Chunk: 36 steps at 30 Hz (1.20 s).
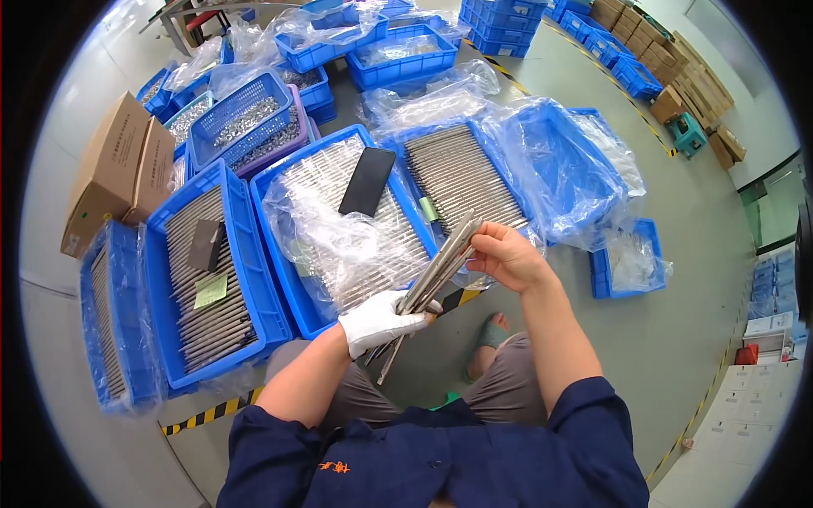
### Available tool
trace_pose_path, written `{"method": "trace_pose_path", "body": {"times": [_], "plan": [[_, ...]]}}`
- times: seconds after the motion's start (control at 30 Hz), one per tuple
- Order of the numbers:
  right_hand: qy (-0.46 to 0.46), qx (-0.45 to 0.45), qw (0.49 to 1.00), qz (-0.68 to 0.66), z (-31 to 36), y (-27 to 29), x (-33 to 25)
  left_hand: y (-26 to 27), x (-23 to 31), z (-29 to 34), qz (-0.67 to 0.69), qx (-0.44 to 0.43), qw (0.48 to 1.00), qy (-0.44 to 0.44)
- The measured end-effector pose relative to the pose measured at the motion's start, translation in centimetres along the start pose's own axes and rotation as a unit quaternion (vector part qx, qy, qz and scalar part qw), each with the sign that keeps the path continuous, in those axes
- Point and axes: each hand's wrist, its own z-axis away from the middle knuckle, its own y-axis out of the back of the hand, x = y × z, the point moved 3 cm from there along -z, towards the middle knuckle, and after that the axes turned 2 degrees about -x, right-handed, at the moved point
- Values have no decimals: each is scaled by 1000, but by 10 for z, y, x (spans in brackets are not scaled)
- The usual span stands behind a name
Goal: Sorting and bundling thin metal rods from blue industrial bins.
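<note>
My left hand (379, 325), in a white glove, is wrapped round a bundle of long, thin metal rods (439, 273). The bundle slants up and to the right over my lap, and some lower ends stick out below the glove. My bare right hand (510, 256) pinches at the upper right end of the bundle; its fingertips partly hide which rods it touches. Just beyond my hands, a blue crate (398, 127) holds rows of similar rods. Left of it, another crate (264, 190) has plastic film (339, 245) and a black flat object (367, 182) over its rods.
Farther left, a blue crate (273, 326) of rods carries a dark block (205, 245) and a yellow-green note (211, 291). Cardboard boxes (114, 169) stand beside it. A film-lined blue crate (550, 161) and a small crate (600, 275) are on the right. Stacked crates (500, 30) rise behind.
</note>
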Motion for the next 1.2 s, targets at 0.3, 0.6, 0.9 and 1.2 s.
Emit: {"method": "trace_pose_path", "body": {"times": [0.3, 0.6, 0.9, 1.2], "plan": [[31, 21, 992, -124, -1, -10, 18, 3, -1, -2, -3, 16, 1000, -15], [25, -1, 999, -21, 3, -4, 12, 2, -2, -3, 9, 7, 1000, -28], [-60, 13, 992, 109, 5, -20, 18, 3, 1, 1, 19, -6, 999, -28], [8, 80, 990, 116, 6, -15, 13, 4, 0, 1, 75, 7, 997, -28]]}}
